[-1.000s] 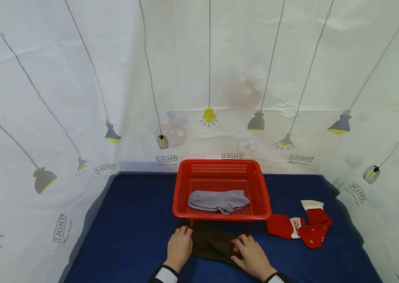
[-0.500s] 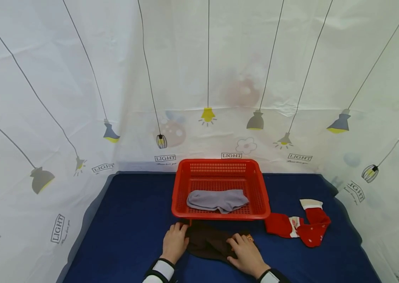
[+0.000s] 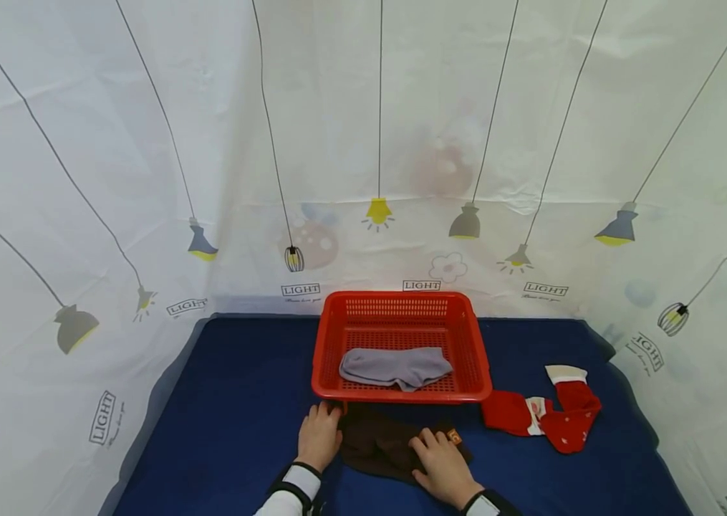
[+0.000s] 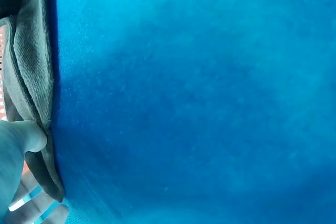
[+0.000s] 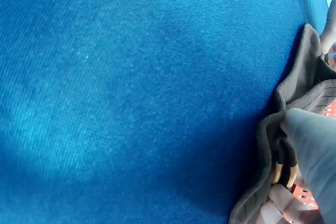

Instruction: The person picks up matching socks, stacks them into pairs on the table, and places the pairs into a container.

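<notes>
A pair of dark brown socks (image 3: pixel 369 441), layered together, lies in front of the red basket in the head view. An orange label (image 3: pixel 454 436) shows at the right end. At the left end my left hand (image 3: pixel 319 438) pinches the fabric; in the left wrist view its thumb (image 4: pixel 34 136) lies over the near edge, fingers on the far side. Near the label my right hand (image 3: pixel 443 469) grips the other end. The right wrist view shows the sock layers (image 5: pixel 302 72) bunched up between thumb and fingers.
Behind the brown socks stands the red basket (image 3: pixel 402 396), with folded grey socks (image 3: pixel 395 367) inside. Red socks with white parts (image 3: pixel 571 430) lie at the right on the dark blue cloth (image 3: pixel 241 401). A white printed backdrop (image 3: pixel 337 143) surrounds the table.
My right hand has shifted on the brown socks, so the orange label now shows beyond its fingers. My left hand has moved slightly left. The basket and red socks stay in place.
</notes>
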Demonstrator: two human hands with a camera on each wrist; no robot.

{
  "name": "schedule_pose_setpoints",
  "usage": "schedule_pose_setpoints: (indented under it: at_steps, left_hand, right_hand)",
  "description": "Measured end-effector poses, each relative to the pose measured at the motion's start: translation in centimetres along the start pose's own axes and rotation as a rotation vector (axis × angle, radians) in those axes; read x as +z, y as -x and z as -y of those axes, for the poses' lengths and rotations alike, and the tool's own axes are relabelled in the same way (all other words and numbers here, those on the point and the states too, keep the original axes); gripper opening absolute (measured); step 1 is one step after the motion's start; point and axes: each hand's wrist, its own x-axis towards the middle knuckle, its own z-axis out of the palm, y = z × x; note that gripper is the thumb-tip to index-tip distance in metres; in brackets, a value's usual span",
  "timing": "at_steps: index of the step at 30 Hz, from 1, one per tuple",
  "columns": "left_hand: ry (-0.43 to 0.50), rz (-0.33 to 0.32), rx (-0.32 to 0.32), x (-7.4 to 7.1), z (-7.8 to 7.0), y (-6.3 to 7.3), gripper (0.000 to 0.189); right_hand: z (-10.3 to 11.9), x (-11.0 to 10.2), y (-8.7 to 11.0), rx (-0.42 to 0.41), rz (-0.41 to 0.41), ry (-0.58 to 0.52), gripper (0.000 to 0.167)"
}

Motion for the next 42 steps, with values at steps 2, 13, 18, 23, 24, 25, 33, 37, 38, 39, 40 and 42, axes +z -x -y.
schedule_pose_setpoints:
  at_steps: [2,13,18,23,24,25,33,37,38,39,40,42]
  left_hand:
    - [0.016,0.018,-0.004,0.1,0.0,-0.2,0.032]
    - [0.100,0.072,-0.016,0.1,0.1,-0.7,0.028]
    - [0.124,0.036,-0.009,0.3,0.3,-0.4,0.028]
    - [0.145,0.004,-0.017,-0.3,0.5,-0.2,0.027]
    - [0.144,-0.002,-0.019,-0.6,0.5,-0.2,0.027]
    - [0.142,-0.009,-0.020,-0.8,0.5,-0.2,0.027]
    - [0.130,-0.055,-0.006,-2.8,0.1,0.1,0.030]
    - [0.135,-0.042,0.000,-3.8,-0.6,0.3,0.030]
    - [0.137,-0.034,0.002,-4.0,-0.8,0.4,0.030]
    - [0.138,-0.028,0.006,-4.2,-1.1,0.5,0.030]
    - [0.137,-0.020,0.007,-4.3,-1.3,0.6,0.030]
    - [0.136,-0.009,0.013,-4.5,-1.8,0.8,0.030]
  right_hand:
    - [0.0,0.3,-0.1,-0.002,-0.007,0.009,0.038]
    - [0.5,0.5,-0.3,-0.021,-0.028,0.064,0.030]
    - [0.4,0.1,-0.5,-0.035,-0.031,0.029,0.029]
    - [0.0,-0.3,-0.3,-0.081,-0.071,0.024,0.030]
    - [-0.1,-0.4,-0.3,-0.089,-0.079,0.029,0.030]
    - [-0.2,-0.5,-0.3,-0.093,-0.085,0.034,0.031]
    - [-1.2,-2.3,0.0,-0.068,-0.082,0.027,0.032]
    - [-1.9,-3.4,0.3,-0.074,-0.077,0.009,0.030]
    - [-2.2,-3.6,0.4,-0.078,-0.077,0.004,0.030]
    - [-2.4,-3.8,0.5,-0.084,-0.077,0.002,0.030]
    - [-2.7,-4.0,0.6,-0.089,-0.078,0.000,0.030]
    - [-3.1,-4.2,0.9,-0.096,-0.075,-0.002,0.030]
